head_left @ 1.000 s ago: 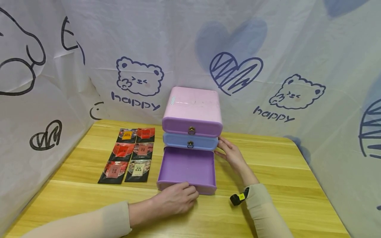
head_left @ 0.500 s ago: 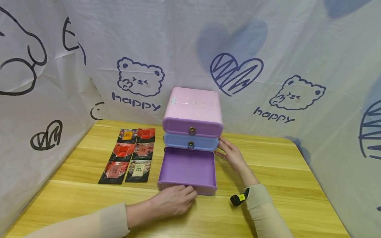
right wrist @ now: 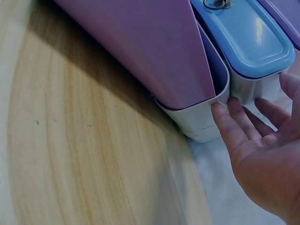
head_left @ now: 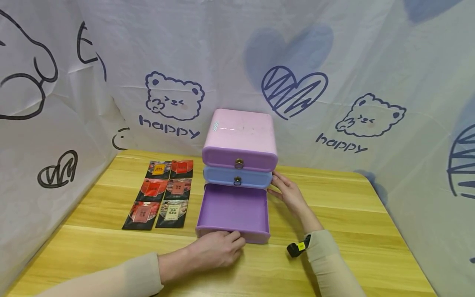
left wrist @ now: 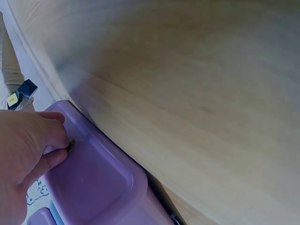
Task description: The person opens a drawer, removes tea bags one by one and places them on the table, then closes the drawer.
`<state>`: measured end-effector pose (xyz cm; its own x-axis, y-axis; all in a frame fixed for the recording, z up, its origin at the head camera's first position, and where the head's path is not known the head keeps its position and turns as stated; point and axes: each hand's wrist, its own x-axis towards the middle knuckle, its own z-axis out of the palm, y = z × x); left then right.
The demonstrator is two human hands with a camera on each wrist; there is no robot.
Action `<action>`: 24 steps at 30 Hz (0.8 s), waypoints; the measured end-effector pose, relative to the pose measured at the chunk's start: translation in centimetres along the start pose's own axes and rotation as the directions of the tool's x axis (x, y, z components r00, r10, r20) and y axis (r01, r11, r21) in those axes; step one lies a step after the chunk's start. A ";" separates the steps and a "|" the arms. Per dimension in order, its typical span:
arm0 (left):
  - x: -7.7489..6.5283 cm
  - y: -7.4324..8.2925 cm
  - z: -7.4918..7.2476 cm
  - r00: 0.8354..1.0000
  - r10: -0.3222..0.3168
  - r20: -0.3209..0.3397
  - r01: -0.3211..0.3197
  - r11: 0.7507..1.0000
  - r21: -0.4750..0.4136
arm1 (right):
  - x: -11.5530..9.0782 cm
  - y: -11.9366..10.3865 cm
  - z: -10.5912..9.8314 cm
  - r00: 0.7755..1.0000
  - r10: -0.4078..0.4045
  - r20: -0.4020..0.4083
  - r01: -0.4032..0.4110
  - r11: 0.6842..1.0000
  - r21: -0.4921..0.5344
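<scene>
A small pink drawer cabinet stands against the back curtain. Its purple bottom drawer is pulled out, and nothing lies in it. My left hand is at that drawer's front, thumb and finger pinching the metal knob, which the left wrist view shows mostly covered. On the cabinet's right side rests my right hand; the right wrist view shows its fairly straight fingertips touching the white casing. The blue middle drawer and purple top drawer are pushed in.
Several black-and-red printed sachets lie flat in two columns left of the cabinet. The wooden table extends to both sides. A white curtain with bear and heart drawings hangs behind. A black wrist camera sits at the right cuff.
My left hand has shifted very slightly while staying at the drawer front. The drawer, the cabinet and my right hand look unchanged.
</scene>
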<state>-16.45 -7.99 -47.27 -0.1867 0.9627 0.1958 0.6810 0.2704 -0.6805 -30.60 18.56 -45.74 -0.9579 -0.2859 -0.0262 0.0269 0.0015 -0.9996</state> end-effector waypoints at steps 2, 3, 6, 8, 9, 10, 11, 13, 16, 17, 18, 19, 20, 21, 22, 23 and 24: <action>0.0 0.0 0.0 1.000 -0.001 0.002 0.001 1.000 -0.005 | 0.0 0.0 0.0 1.000 0.000 -0.003 0.000 1.000 0.004; 0.0 0.0 0.0 1.000 -0.001 0.003 0.001 1.000 -0.007 | 0.0 0.0 0.0 1.000 0.000 -0.002 0.000 1.000 0.004; -0.1 -0.1 0.0 1.000 -0.006 0.004 0.006 1.000 -0.013 | -0.1 -0.1 0.0 1.000 0.000 -0.001 0.000 1.000 0.009; -0.1 -0.2 0.0 1.000 -0.009 0.005 0.009 1.000 -0.014 | -0.1 -0.1 0.0 1.000 0.001 0.001 -0.001 1.000 0.015; -0.1 -0.2 0.0 1.000 -0.011 0.006 0.011 1.000 -0.014 | -0.1 -0.1 0.0 1.000 0.001 0.001 -0.001 1.000 0.015; -0.1 -0.2 0.0 1.000 -0.013 0.007 0.013 1.000 -0.015 | -0.1 -0.1 0.0 1.000 -0.001 0.001 0.001 1.000 0.016; -0.1 -0.3 0.0 1.000 -0.014 0.008 0.014 1.000 -0.016 | -0.1 -0.1 0.0 1.000 -0.003 0.002 0.003 1.000 0.014; -0.1 -0.3 0.0 1.000 -0.015 0.008 0.015 1.000 -0.015 | -0.1 -0.1 -0.1 1.000 -0.009 0.002 0.009 1.000 0.008; -0.2 -0.3 0.0 1.000 -0.015 0.006 0.016 1.000 -0.021 | -0.1 0.0 -0.1 1.000 -0.015 0.002 0.015 1.000 0.001; -0.2 -0.4 0.0 1.000 -0.015 0.005 0.015 1.000 -0.023 | -0.1 0.0 0.0 1.000 -0.015 0.001 0.015 1.000 0.001; -0.2 -0.4 0.1 1.000 -0.016 0.003 0.016 1.000 -0.027 | -0.1 0.0 0.0 1.000 -0.015 0.001 0.015 1.000 0.002; -0.2 -0.4 0.1 1.000 -0.019 0.001 0.019 0.999 -0.033 | -0.1 0.1 0.0 1.000 -0.014 0.002 0.014 1.000 0.004; -0.2 -0.4 0.1 1.000 -0.022 -0.001 0.022 0.999 -0.041 | -0.1 0.1 0.0 1.000 -0.013 0.000 0.013 1.000 0.006; -0.2 -0.4 0.1 1.000 -0.027 -0.001 0.027 0.998 -0.049 | -0.1 0.1 0.0 1.000 -0.010 -0.002 0.010 1.000 0.009; -0.2 -0.4 0.1 1.000 -0.031 -0.002 0.031 0.998 -0.055 | -0.1 0.1 0.0 1.000 -0.009 -0.002 0.009 1.000 0.011; -0.2 -0.4 0.1 0.999 -0.035 -0.002 0.034 0.998 -0.058 | -0.1 0.1 0.0 1.000 -0.007 -0.002 0.007 1.000 0.013; -0.2 -0.5 0.2 0.999 -0.038 -0.001 0.038 0.997 -0.062 | -0.1 0.1 -0.1 1.000 -0.005 -0.002 0.005 1.000 0.014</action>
<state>-16.84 -8.33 -47.12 -0.2117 0.9517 0.2225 0.7162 0.3060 -0.6273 -30.53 18.63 -45.82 -0.9587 -0.2836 -0.0211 0.0259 -0.0132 -0.9996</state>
